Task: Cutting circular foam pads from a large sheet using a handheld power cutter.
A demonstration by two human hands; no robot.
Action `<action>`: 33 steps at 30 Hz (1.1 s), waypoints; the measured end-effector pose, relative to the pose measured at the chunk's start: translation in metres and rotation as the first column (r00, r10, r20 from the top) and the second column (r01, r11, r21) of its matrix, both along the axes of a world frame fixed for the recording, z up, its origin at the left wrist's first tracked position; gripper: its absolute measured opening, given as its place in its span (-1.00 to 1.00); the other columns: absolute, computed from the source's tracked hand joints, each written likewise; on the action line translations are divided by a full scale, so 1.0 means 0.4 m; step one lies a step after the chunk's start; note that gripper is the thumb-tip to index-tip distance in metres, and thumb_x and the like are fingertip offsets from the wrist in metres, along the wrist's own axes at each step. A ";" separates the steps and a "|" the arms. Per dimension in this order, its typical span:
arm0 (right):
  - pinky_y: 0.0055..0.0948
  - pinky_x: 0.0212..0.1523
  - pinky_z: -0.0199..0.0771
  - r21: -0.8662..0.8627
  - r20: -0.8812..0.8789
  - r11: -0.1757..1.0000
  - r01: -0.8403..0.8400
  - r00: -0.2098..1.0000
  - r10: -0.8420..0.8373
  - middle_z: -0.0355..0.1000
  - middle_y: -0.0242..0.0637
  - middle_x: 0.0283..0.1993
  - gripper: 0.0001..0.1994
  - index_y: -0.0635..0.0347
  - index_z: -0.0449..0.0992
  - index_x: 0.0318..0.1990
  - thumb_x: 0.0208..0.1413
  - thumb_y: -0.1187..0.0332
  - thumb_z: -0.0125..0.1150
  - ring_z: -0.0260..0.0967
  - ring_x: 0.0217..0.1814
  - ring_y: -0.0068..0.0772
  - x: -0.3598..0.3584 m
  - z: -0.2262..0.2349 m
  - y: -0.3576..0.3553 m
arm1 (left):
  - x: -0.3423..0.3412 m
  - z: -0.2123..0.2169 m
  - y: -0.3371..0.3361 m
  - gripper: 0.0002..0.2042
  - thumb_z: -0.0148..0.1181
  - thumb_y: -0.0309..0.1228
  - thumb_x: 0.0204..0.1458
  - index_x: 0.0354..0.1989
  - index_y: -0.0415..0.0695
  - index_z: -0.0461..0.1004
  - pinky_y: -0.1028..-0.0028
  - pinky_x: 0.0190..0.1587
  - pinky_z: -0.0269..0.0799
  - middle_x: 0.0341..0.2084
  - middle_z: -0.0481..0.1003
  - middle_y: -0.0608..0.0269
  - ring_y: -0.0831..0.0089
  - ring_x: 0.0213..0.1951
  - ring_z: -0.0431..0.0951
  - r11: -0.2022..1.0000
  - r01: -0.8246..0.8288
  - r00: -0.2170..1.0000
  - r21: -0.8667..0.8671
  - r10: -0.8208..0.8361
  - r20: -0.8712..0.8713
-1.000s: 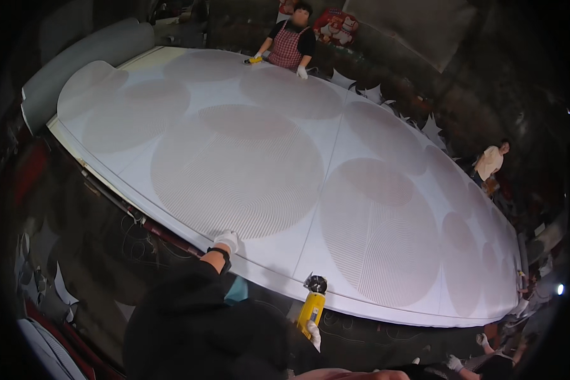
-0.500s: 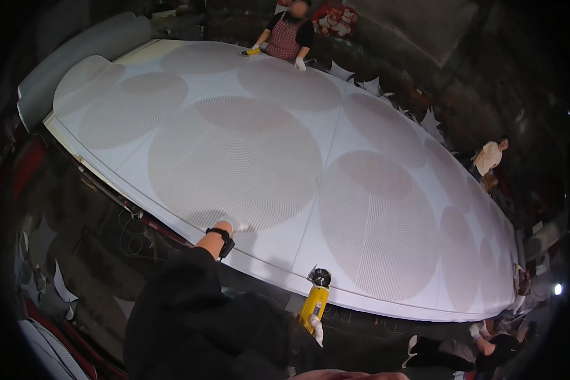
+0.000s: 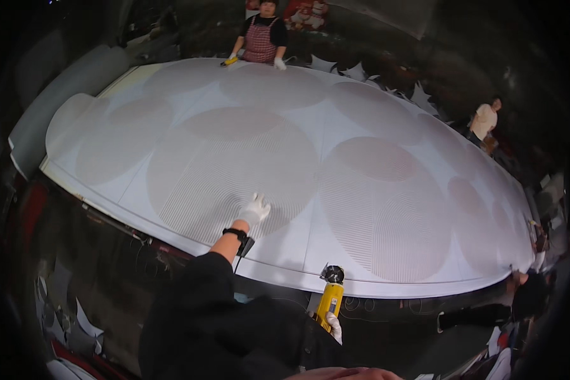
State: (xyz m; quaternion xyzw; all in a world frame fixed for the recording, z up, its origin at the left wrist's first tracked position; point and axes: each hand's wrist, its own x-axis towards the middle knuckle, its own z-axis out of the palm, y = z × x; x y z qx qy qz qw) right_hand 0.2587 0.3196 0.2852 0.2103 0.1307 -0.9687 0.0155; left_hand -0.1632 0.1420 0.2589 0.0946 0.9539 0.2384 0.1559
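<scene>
My left hand, in a white glove, reaches over a large white sheet of material printed with grey-beige circles. Its fingers are stretched out over the lined part of a big circle, at or just above the surface; whether they touch I cannot tell. A dark wristband sits on that wrist. Lower down, my right hand, also gloved, is closed around the yellow body of a hand-held electric cutter. The cutter's dark round head lies at the sheet's near edge. My dark sleeve hides part of the right arm.
Across the table stands a person in a checked apron, holding a yellow tool. Another person in a light top is at the far right. Grey rolled material lies at the far left, pointed offcuts along the far edge.
My left hand has moved forward from the circle's near rim further onto it, and its fingers now show clearly. The view has shifted; my right hand keeps hold of the cutter.
</scene>
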 end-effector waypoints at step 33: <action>-0.40 0.04 0.46 -0.079 0.070 0.996 -0.041 0.996 0.046 0.35 -0.12 -0.03 -0.51 0.25 0.22 0.14 0.12 0.25 0.17 0.37 -0.01 -0.35 -0.028 0.005 -0.009 | 0.102 -0.422 -0.088 -0.31 0.03 0.03 0.01 0.19 -0.29 0.29 0.28 0.25 0.22 0.19 0.26 -0.16 0.04 0.22 0.29 0.790 0.327 0.945 -0.519 -0.273 0.181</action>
